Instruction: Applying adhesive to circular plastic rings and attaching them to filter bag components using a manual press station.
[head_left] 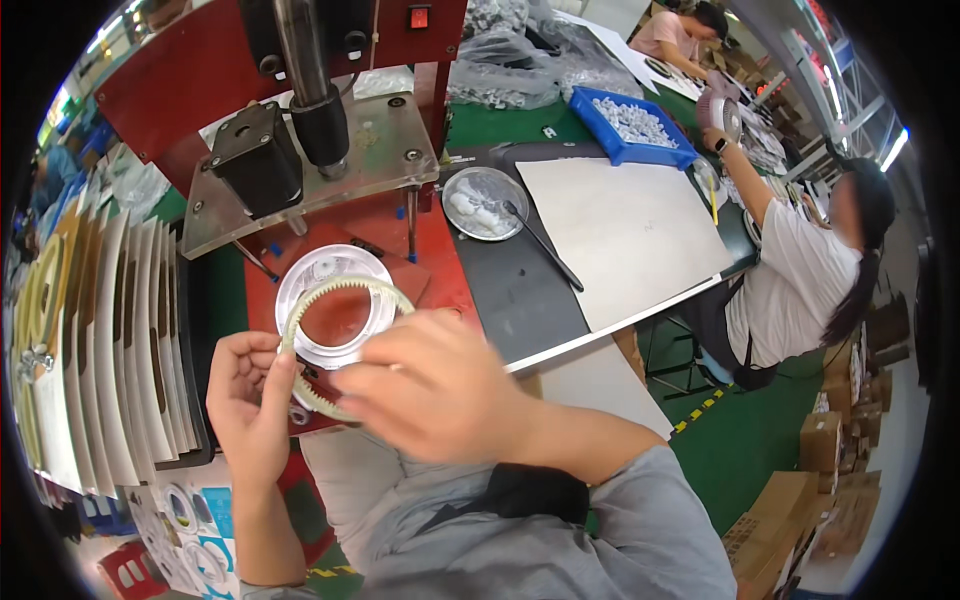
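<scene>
A pale ring gear [308,392] with teeth along its inner edge is tilted up in front of me. My left hand [250,400] grips its left side between thumb and fingers. Blurred by motion, my right hand [440,385] reaches across the ring's right side, fingers curled; what they pinch, if anything, is hidden. Just beyond the ring, a white round housing [290,285] lies on the red base [450,290] of a press. Above the housing is the press's clear plate [375,150], with a black block [255,160] and a metal shaft [305,60].
A round dish [465,225] of white paste holds a black-handled spatula [545,250]. Beside it lies a cardboard sheet [620,230]; behind stands a blue tray [640,155] of small white parts. Stacked panels [125,340] line the left. A co-worker [800,270] sits at right.
</scene>
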